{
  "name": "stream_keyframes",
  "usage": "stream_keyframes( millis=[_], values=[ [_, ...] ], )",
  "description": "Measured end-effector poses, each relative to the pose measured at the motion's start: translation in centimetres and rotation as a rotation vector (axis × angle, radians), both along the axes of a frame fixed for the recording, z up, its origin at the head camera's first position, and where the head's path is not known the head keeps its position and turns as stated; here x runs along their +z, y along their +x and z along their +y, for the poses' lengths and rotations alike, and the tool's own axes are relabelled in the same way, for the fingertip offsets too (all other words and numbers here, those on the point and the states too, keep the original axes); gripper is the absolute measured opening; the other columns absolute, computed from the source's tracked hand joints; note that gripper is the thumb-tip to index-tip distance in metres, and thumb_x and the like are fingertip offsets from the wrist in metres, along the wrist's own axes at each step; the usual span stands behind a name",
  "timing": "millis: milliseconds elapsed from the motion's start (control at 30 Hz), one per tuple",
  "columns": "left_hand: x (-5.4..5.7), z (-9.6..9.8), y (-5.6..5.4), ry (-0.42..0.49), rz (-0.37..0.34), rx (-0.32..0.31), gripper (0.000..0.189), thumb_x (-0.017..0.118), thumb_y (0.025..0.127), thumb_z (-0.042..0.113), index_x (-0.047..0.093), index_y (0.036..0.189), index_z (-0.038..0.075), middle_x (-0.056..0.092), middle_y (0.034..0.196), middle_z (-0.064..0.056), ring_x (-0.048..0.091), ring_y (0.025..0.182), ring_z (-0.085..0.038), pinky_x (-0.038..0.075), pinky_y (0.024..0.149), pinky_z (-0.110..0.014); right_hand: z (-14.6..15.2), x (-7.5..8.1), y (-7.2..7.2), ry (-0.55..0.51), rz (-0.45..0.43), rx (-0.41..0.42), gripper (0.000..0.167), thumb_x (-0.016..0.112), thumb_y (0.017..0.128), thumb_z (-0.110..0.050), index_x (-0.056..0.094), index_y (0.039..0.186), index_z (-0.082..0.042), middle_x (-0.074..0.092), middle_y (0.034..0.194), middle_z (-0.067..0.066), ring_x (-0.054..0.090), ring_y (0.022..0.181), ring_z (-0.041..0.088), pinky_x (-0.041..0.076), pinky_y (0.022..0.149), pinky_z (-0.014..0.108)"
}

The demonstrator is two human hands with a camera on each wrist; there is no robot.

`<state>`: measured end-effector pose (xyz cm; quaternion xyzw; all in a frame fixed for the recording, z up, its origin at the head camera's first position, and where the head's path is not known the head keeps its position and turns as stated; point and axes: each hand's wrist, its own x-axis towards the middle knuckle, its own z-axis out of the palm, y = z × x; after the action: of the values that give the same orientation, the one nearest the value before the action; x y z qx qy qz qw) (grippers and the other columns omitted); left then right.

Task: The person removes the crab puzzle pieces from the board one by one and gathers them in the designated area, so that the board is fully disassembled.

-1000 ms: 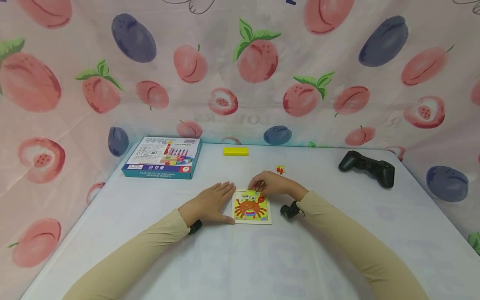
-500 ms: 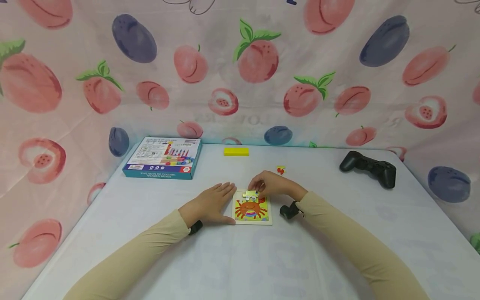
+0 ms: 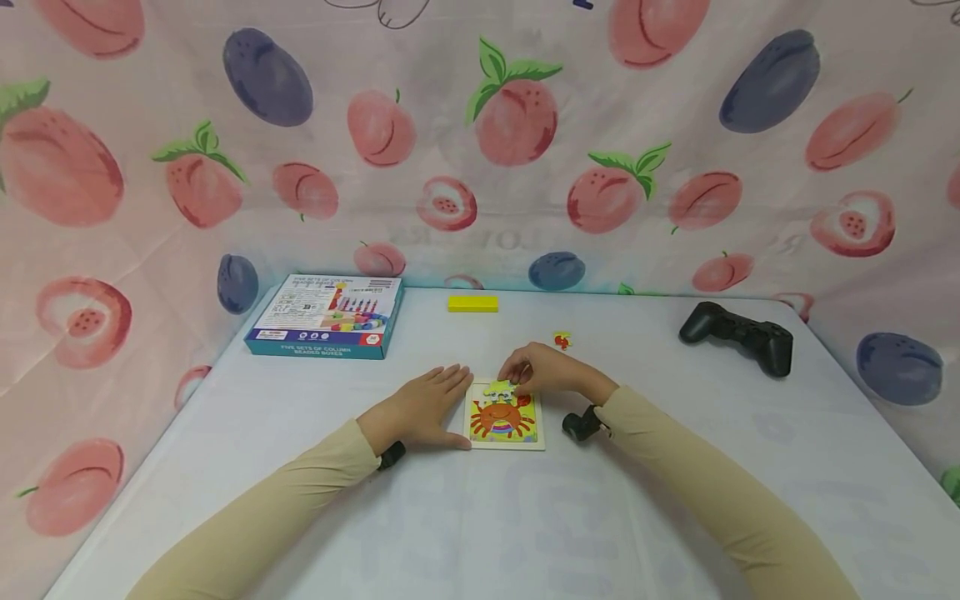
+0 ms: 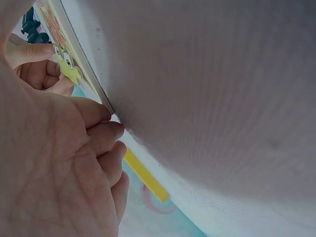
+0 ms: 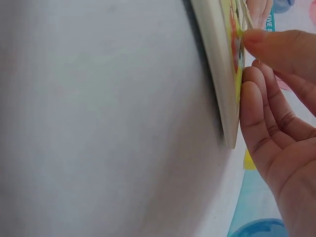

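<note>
A crab jigsaw puzzle in a pale frame (image 3: 504,445) lies flat on the white table. My left hand (image 3: 422,407) rests along its left side with straight fingers, the thumb at the lower left corner. In the left wrist view, the fingertips (image 4: 115,129) touch the frame's edge. My right hand (image 3: 546,369) is over the upper right of the frame and pinches a yellow puzzle piece (image 3: 498,388) with the crab's eyes on it, at the top of the picture. In the right wrist view the thumb (image 5: 266,42) presses against that piece's edge.
A small red and yellow puzzle piece (image 3: 562,340) lies beyond my right hand. At the back are a yellow block (image 3: 472,304) and a teal-edged game box (image 3: 326,317). A black game controller (image 3: 737,336) sits at the right.
The eye piece tips up at half a second ago and now lies lower and flatter at the top of the puzzle. My right hand shifts very slightly; the left stays put.
</note>
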<state>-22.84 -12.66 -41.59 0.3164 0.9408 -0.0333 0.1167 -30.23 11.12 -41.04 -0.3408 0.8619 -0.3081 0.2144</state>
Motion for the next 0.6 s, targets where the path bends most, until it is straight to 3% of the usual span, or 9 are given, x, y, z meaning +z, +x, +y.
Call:
stream_keyframes(
  millis=[367, 600],
  values=[
    [0.0, -0.1, 0.1, 0.000, 0.000, 0.004, 0.103, 0.053, 0.077, 0.073, 0.019, 0.150, 0.008, 0.020, 0.158, -0.006, 0.016, 0.147, -0.022, 0.016, 0.121, -0.037, 0.3, 0.2, 0.2, -0.018, 0.036, -0.015, 0.022, 0.072, 0.080, -0.006, 0.070, 0.101, -0.005, 0.066, 0.085, 0.004, 0.055, 0.075, 0.009, 0.053, 0.074, 0.019],
    [0.3, -0.1, 0.2, 0.011, -0.009, -0.006, 0.102, 0.053, 0.078, 0.072, 0.019, 0.151, 0.008, 0.019, 0.158, -0.007, 0.015, 0.147, -0.023, 0.015, 0.121, -0.037, 3.3, 0.6, -0.4, -0.059, 0.078, -0.091, 0.022, 0.068, 0.080, -0.004, 0.070, 0.102, -0.006, 0.067, 0.092, 0.005, 0.057, 0.080, 0.012, 0.054, 0.077, 0.025]
  ],
)
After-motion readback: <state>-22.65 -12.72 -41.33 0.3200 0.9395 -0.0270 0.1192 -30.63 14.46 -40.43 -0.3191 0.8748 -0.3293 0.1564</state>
